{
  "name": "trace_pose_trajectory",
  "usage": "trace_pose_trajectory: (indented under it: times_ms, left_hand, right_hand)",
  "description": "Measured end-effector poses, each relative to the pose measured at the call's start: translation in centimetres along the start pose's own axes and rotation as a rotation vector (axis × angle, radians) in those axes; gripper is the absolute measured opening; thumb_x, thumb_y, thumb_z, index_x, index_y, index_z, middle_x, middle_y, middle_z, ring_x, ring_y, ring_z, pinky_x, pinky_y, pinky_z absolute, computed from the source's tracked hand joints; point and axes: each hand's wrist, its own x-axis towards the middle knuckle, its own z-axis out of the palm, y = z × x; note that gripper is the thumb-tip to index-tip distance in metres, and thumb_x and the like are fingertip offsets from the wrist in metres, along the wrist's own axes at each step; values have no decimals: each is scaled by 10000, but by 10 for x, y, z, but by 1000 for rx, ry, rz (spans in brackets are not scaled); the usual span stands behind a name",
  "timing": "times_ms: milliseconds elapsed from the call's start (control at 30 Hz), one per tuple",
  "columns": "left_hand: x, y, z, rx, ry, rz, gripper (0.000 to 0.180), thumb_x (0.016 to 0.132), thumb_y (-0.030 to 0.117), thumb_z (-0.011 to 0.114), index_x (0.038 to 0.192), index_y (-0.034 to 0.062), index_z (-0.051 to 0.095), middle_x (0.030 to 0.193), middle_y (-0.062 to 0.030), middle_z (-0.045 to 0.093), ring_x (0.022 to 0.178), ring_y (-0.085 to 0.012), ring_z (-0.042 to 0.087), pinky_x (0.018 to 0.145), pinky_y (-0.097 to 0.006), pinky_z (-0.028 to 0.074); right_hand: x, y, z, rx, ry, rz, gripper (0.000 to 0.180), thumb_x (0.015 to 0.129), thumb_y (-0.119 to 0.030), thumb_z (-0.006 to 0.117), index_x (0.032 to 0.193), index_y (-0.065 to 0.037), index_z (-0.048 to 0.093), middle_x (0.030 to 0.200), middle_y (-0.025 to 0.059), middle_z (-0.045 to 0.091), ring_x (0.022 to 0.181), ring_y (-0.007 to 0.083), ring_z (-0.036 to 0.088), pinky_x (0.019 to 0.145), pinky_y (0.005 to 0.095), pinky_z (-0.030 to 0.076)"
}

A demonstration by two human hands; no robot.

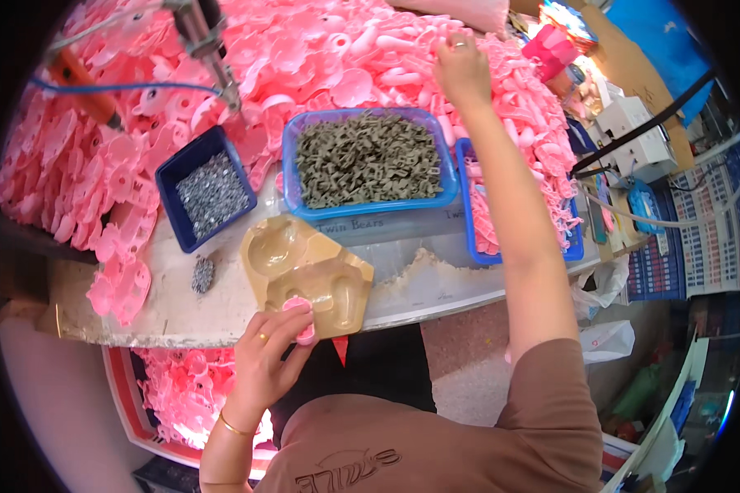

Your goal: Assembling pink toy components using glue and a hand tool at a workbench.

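Observation:
Between the fingertips and thumb of my left hand [273, 353] is a small pink plastic part [302, 319], held against the near edge of a tan moulded fixture [329, 275]. The fixture has rounded hollows and lies at the bench's front edge. My right arm stretches far forward, and my right hand [464, 72] is down at a heap of pink plastic parts [378, 41]. Its fingers are curled in, and whatever they grip is hidden. Round shells lie left of that hand, slimmer pieces around it.
A blue-rimmed tub [427, 197] holds dark grey-green small parts. Left of it sits a dark blue tray [191, 238] of small metal pieces, with a little pile [203, 275] nearby. Another blue tray [478, 256] lies under my right arm. A machine tool [210, 49] hangs at upper left.

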Motion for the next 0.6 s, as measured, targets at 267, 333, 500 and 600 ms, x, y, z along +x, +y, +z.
trace_pose_trajectory:
  times_ms: [267,333,500,600]
  left_hand:
    - [-4,-2,8,72,-43,117,369,721,39,761,1082,62,687,1121,-61,693,882,-272,631,774,-357,543]
    - [-6,-4,9,77,-42,115,380,716,42,762,1087,66,688,1120,-60,693,888,-270,632,778,-357,541]
    - [-4,-8,16,152,-30,195,408,717,78,763,1118,84,688,1153,-45,683,934,-261,631,792,-362,536]
    - [-2,-12,29,122,-60,217,479,725,76,770,1192,120,671,1201,-34,677,996,-272,630,843,-372,528]
  right_hand:
    - [-11,-4,1,139,-66,-393,419,864,-83,575,1260,-211,530,1218,67,592,1065,288,629,775,431,585]
    - [-7,-8,-12,152,-291,-256,423,856,-98,600,1272,-174,572,1221,94,596,1098,303,621,859,449,550]
    - [-4,24,-21,248,-19,8,421,846,-222,728,1234,-133,588,936,95,664,857,257,688,664,368,555]
    - [-16,25,-52,913,-309,355,360,924,-282,686,1228,-112,594,784,64,649,681,167,663,562,296,514]
